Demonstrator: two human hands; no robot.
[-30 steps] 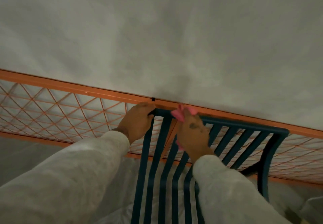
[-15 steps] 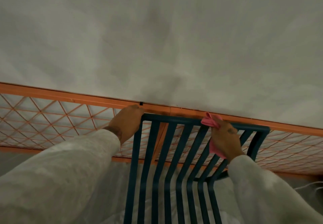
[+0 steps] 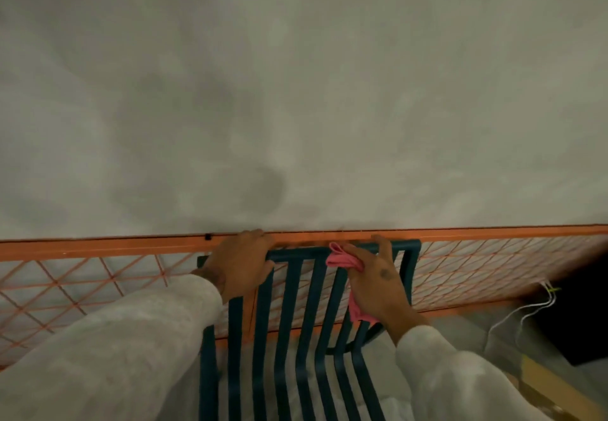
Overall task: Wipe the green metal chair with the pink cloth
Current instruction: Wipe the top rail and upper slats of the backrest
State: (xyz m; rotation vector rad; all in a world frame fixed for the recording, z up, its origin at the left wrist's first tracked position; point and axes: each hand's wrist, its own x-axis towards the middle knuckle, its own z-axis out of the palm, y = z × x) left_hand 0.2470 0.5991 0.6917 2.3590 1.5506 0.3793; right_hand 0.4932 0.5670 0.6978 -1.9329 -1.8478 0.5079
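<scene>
The green metal chair (image 3: 289, 338), lower centre, is steadied by the left hand (image 3: 238, 264) clasping its top rail while the right hand (image 3: 378, 281) presses the bunched pink cloth (image 3: 343, 260) there.

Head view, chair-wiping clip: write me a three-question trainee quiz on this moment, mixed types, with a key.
1. True or false: the left hand holds the pink cloth.
2. What does the left hand grip?
A. orange mesh fence
B. top rail of the green metal chair
C. white cables
3. Fill in: the right hand presses the cloth near the chair's top ____ corner.

Key: 1 false; 2 B; 3 right.
</scene>
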